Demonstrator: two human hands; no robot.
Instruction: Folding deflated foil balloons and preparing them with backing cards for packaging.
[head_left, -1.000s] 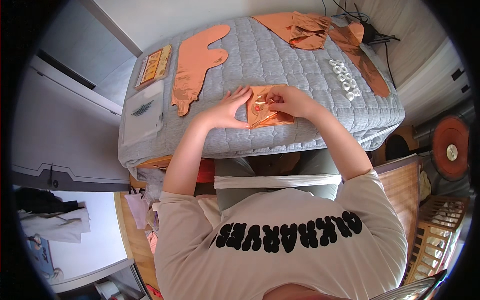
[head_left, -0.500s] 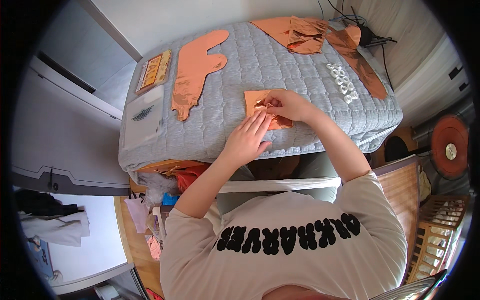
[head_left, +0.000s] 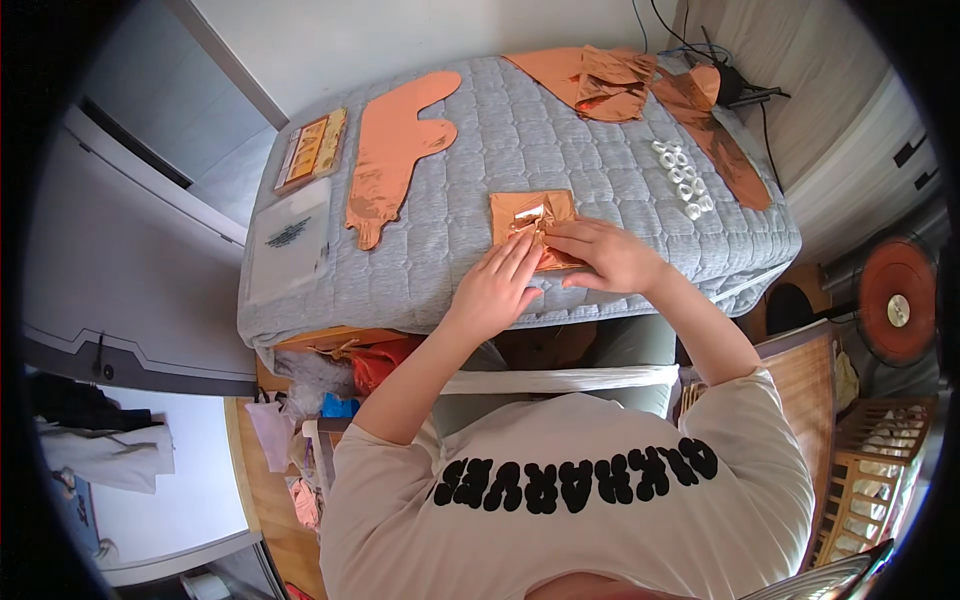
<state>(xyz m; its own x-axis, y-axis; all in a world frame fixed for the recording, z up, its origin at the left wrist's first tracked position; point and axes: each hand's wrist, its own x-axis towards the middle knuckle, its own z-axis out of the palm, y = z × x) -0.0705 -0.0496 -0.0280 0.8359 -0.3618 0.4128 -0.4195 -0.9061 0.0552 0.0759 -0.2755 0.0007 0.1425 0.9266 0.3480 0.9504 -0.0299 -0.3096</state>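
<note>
A folded square of shiny copper-coloured foil balloon (head_left: pixel 558 202) lies on the bed near its front edge. My left hand (head_left: pixel 497 285) rests flat on its lower left part, fingers together and stretched out. From the right, my right hand (head_left: pixel 612 258) lies on the same foil with its fingers extended, the fingertips close to those of my left hand. The foil between them is creased and catches the light. What lies under my palms is hidden. To the left, a flat uninflated foil balloon (head_left: pixel 385 155) with rounded lobes is spread out.
More foil balloons (head_left: pixel 615 85) lie at the far right, one a long strip (head_left: pixel 735 165). Several small white rolls (head_left: pixel 685 185) sit right of my hands. On the left are a flat yellow-and-orange packet (head_left: pixel 312 148) and a clear plastic sleeve (head_left: pixel 290 242). A fan (head_left: pixel 897 300) stands at right.
My right hand has gone from pinching at the middle of the foil to lying flat on its right side, nearer me. My left hand stays on the foil.
</note>
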